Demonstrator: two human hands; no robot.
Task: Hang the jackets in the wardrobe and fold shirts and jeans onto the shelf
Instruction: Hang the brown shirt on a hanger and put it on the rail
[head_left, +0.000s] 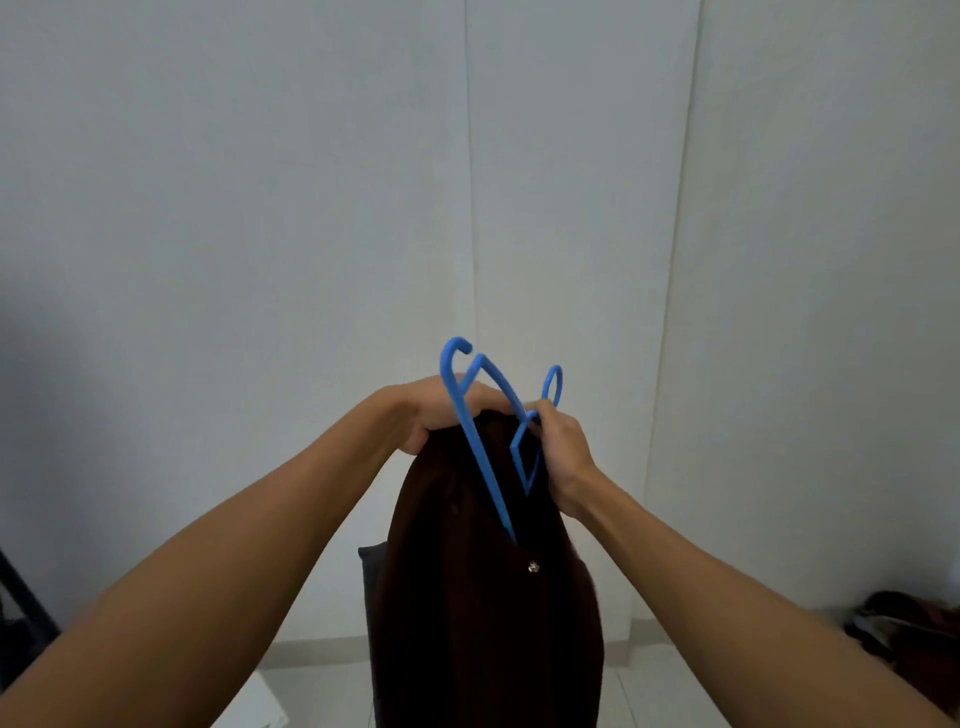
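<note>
A dark brown jacket (483, 613) hangs in front of me, held up at arm's length. A metal snap button shows on its front. My left hand (431, 415) grips the top edge of the jacket at the collar. A blue plastic hanger (475, 441) is pushed partly down into the jacket's opening, its hook end sticking up above my hands. My right hand (563, 462) grips the hanger near its neck, beside the jacket's right edge. The lower part of the hanger is hidden inside the fabric.
White wardrobe doors (571, 208) fill the background, shut, with vertical seams. A pile of dark clothes (914, 639) lies on the floor at the right. A dark frame (21, 608) stands at the far left edge. A white object (260, 706) sits low on the pale tiled floor.
</note>
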